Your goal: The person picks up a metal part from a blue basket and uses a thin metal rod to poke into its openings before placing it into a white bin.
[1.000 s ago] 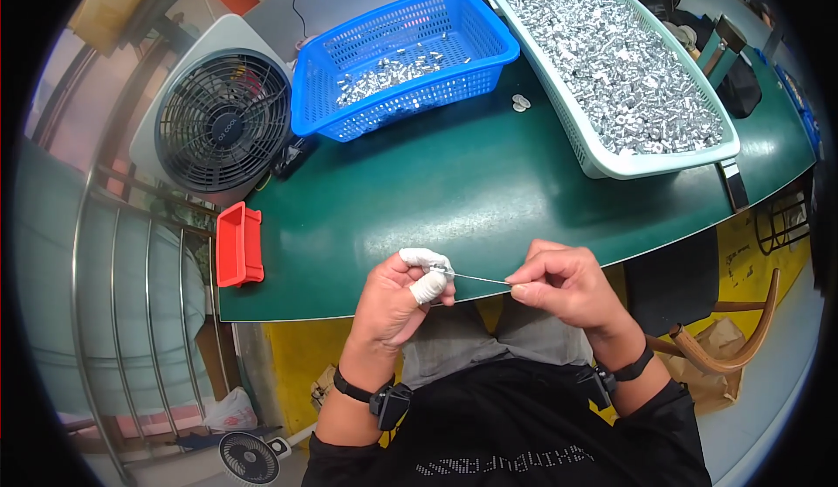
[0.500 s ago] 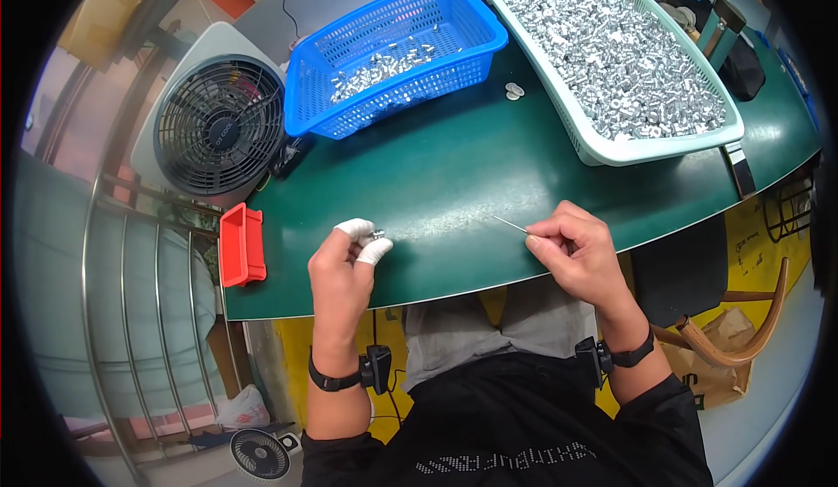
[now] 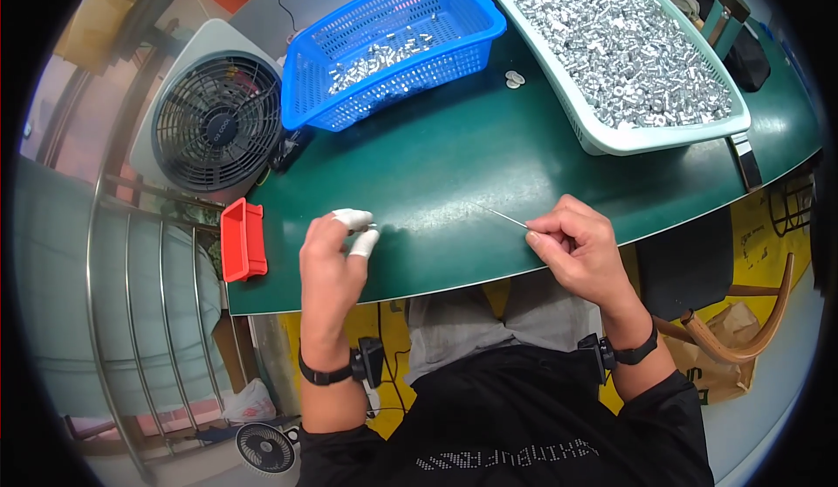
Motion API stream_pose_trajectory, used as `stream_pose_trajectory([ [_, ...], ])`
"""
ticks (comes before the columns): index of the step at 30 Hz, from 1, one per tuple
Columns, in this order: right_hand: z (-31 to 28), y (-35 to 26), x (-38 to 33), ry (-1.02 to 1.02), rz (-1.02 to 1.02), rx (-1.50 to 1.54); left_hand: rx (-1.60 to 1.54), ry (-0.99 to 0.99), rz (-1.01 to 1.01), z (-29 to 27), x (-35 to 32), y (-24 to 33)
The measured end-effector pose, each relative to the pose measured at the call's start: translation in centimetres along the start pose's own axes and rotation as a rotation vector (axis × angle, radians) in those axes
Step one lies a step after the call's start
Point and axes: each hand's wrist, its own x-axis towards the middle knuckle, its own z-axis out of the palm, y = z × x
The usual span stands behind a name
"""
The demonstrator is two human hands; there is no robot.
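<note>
My left hand [image 3: 327, 260], with white covers on its thumb and forefinger, is held over the near left part of the green table [image 3: 419, 160]. Between those covered fingertips a small silvery metal part [image 3: 373, 226] shows, mostly hidden by the fingers. To the right, my right hand [image 3: 580, 247] pinches a thin metal rod [image 3: 504, 217] by its end. The rod's free tip points left and away from me, above the tabletop. A gap of bare tabletop separates the rod tip from my left fingers.
A blue basket [image 3: 415, 84] with some small metal parts stands at the far middle. The pale green basket [image 3: 668, 140] at the far right is heaped with metal parts. Pale discs [image 3: 515, 78] lie between them. A red bin [image 3: 243, 241] and a fan [image 3: 218, 125] are at left.
My left hand has moved slightly left and turned, so less of the metal part shows. My right hand stays nearly in place, with more of the rod visible. The view has shifted a little.
</note>
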Motion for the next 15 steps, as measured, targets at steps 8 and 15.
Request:
stream_pose_trajectory([
  [8,-0.4,-0.2,0.5,0.010,-0.004,0.011,-0.225,-0.056,-0.165,-3.2,2.7,1.3],
  [15,-0.8,-0.1,0.4,0.004,-0.073,-0.038,-0.180,-0.020,-0.008,-4.8,13.4,0.6],
])
